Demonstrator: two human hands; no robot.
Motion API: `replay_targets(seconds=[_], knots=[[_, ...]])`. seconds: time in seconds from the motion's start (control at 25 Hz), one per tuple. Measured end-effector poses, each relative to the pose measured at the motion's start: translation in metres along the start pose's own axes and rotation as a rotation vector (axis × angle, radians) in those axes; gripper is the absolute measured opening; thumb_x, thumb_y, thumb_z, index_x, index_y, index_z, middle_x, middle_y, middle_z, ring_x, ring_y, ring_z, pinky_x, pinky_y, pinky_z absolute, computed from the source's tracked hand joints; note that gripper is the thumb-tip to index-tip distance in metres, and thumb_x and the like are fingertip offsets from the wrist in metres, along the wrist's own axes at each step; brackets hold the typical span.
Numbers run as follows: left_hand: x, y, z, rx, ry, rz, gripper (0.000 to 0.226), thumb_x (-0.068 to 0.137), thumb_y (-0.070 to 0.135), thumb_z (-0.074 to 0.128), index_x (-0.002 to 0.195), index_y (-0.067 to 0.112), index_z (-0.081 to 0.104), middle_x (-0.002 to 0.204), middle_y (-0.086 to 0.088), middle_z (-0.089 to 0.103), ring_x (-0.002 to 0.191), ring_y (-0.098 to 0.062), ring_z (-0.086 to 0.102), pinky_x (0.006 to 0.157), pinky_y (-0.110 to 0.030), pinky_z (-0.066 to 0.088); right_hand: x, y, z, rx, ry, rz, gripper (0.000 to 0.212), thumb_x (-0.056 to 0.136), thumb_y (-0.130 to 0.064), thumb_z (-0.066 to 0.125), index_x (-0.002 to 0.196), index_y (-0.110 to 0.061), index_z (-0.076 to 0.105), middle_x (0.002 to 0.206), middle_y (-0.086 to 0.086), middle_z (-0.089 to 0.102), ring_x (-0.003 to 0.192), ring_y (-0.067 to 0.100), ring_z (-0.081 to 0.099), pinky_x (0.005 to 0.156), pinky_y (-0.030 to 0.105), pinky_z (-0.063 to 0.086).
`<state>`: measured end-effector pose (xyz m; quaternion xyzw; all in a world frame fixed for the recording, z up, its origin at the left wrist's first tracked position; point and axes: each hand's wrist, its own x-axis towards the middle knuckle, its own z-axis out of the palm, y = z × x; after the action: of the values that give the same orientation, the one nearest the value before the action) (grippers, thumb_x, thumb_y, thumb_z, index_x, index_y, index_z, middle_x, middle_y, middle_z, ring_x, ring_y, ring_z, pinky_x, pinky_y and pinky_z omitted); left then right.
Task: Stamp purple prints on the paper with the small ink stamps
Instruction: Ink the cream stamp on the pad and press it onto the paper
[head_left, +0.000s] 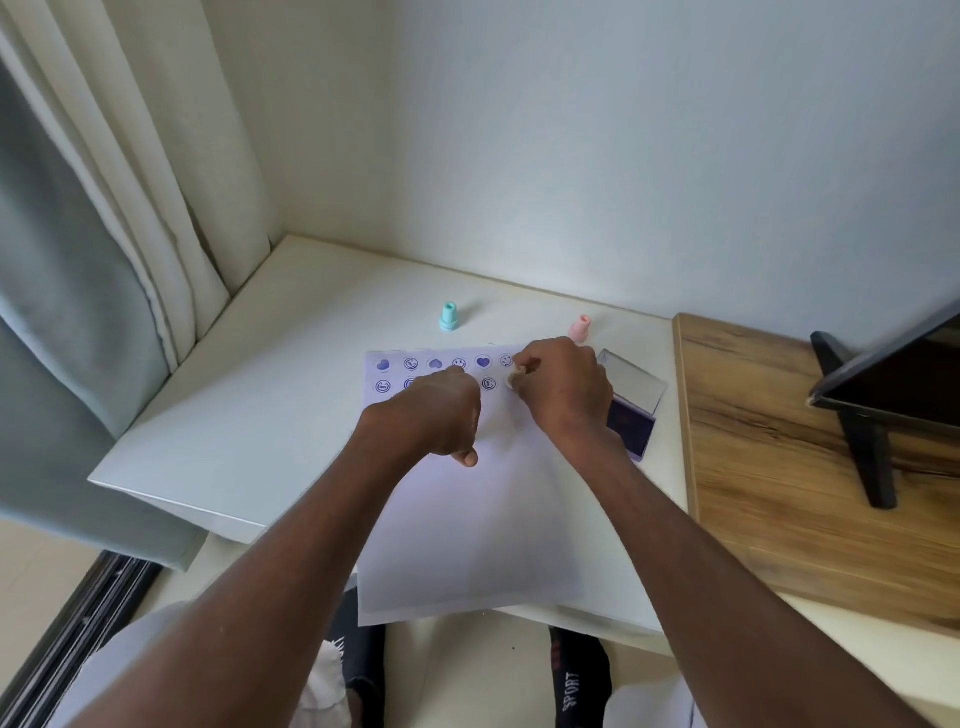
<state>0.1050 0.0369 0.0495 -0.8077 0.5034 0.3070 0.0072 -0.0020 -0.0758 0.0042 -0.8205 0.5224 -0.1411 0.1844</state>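
Observation:
A white sheet of paper (467, 530) lies on the white table and carries two rows of purple prints (483, 362) along its far edge, hearts and smiley faces. My right hand (563, 389) pinches a small pale stamp (516, 382) down on the paper at the right end of the second row. My left hand (441, 413) rests on the paper with its fingers curled, covering part of that row. A teal stamp (448, 317) and a pink stamp (580, 328) stand upright beyond the paper. The purple ink pad (631, 423) lies open just right of my right wrist.
The ink pad's clear lid (636, 384) stands open behind it. A wooden board (779, 467) adjoins the table on the right and bears a dark screen on a black stand (862, 441). Curtains (78, 260) hang at the left. The paper's near edge overhangs the table.

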Motion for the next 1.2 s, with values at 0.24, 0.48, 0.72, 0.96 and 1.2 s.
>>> replay_targets(seconds=[0.24, 0.48, 0.72, 0.96, 1.2], knots=[[0.002, 0.002, -0.009, -0.083, 0.089, 0.051, 0.035, 0.081, 0.028, 0.085, 0.106, 0.005, 0.074, 0.12, -0.007, 0.054, 0.106, -0.03, 0.063, 0.08, -0.035, 0.051, 0.004, 0.026, -0.052, 1.021, 0.039, 0.566, 0.017, 0.07, -0.015, 0.087, 0.084, -0.019, 0.078, 0.082, 0.004, 0.073, 0.044, 0.014, 0.052, 0.042, 0.021, 0.036], [0.008, 0.026, -0.016, -0.947, 0.195, 0.174, 0.018, 0.085, 0.008, 0.081, 0.101, 0.003, 0.074, 0.094, -0.013, 0.075, 0.082, -0.02, 0.072, 0.084, -0.038, 0.064, -0.035, 0.057, -0.089, 1.511, -0.363, 0.785, 0.023, 0.088, -0.015, 0.076, 0.065, -0.013, 0.079, 0.092, 0.005, 0.068, 0.06, 0.009, 0.055, 0.041, 0.018, 0.035], [0.024, 0.044, -0.006, -1.3, 0.177, 0.192, 0.029, 0.081, 0.003, 0.084, 0.108, -0.002, 0.073, 0.089, -0.018, 0.076, 0.073, -0.019, 0.072, 0.074, -0.031, 0.064, -0.04, 0.047, -0.084, 1.536, -0.422, 0.754, 0.008, 0.088, -0.015, 0.078, 0.095, -0.014, 0.074, 0.115, 0.006, 0.079, 0.061, 0.007, 0.062, 0.047, 0.019, 0.041], [0.031, 0.046, 0.0, -1.311, 0.183, 0.149, 0.028, 0.082, 0.002, 0.083, 0.107, -0.005, 0.072, 0.096, -0.028, 0.075, 0.082, -0.025, 0.07, 0.083, -0.037, 0.064, -0.032, 0.043, -0.074, 1.214, -0.229, 0.586, 0.018, 0.083, -0.018, 0.086, 0.1, -0.019, 0.081, 0.097, 0.006, 0.082, 0.067, 0.014, 0.072, 0.052, 0.023, 0.052], [0.034, 0.039, 0.002, -1.345, 0.204, 0.124, 0.027, 0.075, 0.008, 0.089, 0.095, 0.0, 0.072, 0.081, -0.015, 0.074, 0.071, -0.023, 0.07, 0.08, -0.039, 0.065, -0.029, 0.035, -0.069, 1.148, -0.149, 0.448, 0.017, 0.081, -0.015, 0.088, 0.096, -0.018, 0.082, 0.088, 0.003, 0.082, 0.071, 0.015, 0.076, 0.062, 0.028, 0.054]])
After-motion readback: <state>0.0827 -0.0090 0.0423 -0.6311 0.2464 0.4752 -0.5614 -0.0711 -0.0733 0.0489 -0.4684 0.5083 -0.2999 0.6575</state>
